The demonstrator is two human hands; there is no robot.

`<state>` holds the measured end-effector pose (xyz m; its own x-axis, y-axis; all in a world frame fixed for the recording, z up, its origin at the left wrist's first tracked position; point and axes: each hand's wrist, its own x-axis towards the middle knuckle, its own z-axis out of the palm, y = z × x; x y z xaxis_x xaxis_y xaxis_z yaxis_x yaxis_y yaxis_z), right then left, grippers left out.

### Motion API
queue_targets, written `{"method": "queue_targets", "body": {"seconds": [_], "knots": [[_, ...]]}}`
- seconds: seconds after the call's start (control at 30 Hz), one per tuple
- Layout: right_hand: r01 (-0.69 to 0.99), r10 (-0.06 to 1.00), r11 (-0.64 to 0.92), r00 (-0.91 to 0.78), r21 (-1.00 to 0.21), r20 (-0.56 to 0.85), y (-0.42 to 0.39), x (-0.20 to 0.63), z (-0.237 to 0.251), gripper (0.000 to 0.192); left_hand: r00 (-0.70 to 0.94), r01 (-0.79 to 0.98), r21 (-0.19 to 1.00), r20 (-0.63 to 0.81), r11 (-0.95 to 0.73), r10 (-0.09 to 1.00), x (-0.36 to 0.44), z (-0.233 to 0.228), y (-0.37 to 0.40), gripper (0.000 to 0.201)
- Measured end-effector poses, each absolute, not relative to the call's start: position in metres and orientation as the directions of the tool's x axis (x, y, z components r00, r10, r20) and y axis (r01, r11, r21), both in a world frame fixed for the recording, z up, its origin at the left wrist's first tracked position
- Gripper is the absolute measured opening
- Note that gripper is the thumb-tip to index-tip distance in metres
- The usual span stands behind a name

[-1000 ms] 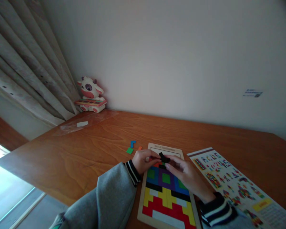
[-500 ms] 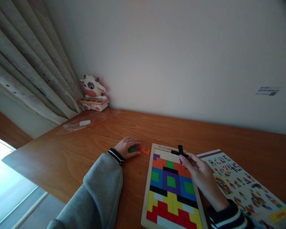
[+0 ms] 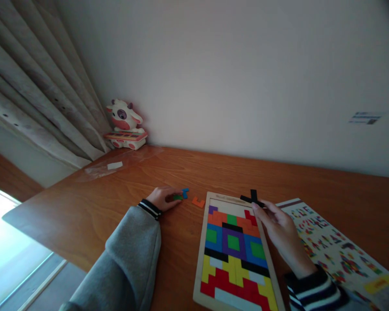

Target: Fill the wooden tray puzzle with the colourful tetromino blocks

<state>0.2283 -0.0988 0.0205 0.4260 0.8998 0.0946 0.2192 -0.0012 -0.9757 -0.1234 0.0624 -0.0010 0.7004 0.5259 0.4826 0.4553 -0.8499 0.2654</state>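
Observation:
My left hand (image 3: 164,198) rests low over the table, its thumb and fingers closed about a green puzzle piece (image 3: 177,197). Just beyond its fingertips lies a blue piece (image 3: 185,193), with an orange U-shaped piece (image 3: 198,201) farther right. Between the thumb and fingers of my right hand (image 3: 278,229) is a black T-shaped puzzle piece (image 3: 253,196), held above the top right corner of the wooden puzzle board (image 3: 199,268). Coloured pieces fill much of the board; its pale base shows near the top. A red piece (image 3: 251,217) sits at the upper right inside the frame.
A printed pattern sheet (image 3: 346,255) lies right of the board, partly under my right forearm. At the far left corner stands a toy cow with a keyboard (image 3: 125,125), near clear plastic wrap (image 3: 97,172). A wall runs along the table's (image 3: 132,172) back edge.
My left hand has drawn back left, closing around the green piece and uncovering the blue one. My right hand has moved slightly right and up with the black piece, exposing the red piece.

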Motion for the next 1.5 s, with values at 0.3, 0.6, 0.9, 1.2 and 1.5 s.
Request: {"method": "queue_targets", "body": {"seconds": [0.3,0.6,0.9,1.2,1.5], "knots": [[0.285,0.861,-0.012,0.491,-0.959,0.135,-0.093,0.250,0.003,0.048,0.663,0.391,0.264,0.584,-0.882,0.469,-0.107,-0.004,0.058,0.021],[0.288,0.873,0.015,0.463,-0.957,0.154,-0.090,0.248,0.001,0.049,0.508,0.288,0.387,0.714,-0.876,0.482,-0.065,0.001,0.042,0.024],[0.226,0.870,0.046,0.469,-0.973,0.150,-0.086,0.252,-0.006,0.047,0.394,0.231,0.654,0.614,-0.720,0.684,-0.046,-0.009,0.041,0.018],[0.295,0.870,0.019,0.467,-0.955,0.162,-0.086,0.253,-0.010,0.043,0.289,0.075,0.843,0.493,-0.533,0.821,-0.005,-0.015,0.049,0.029],[0.328,0.862,0.003,0.478,-0.945,0.169,-0.087,0.252,-0.010,0.042,0.381,0.197,0.705,0.585,-0.681,0.716,-0.012,-0.004,0.042,0.020]]}}
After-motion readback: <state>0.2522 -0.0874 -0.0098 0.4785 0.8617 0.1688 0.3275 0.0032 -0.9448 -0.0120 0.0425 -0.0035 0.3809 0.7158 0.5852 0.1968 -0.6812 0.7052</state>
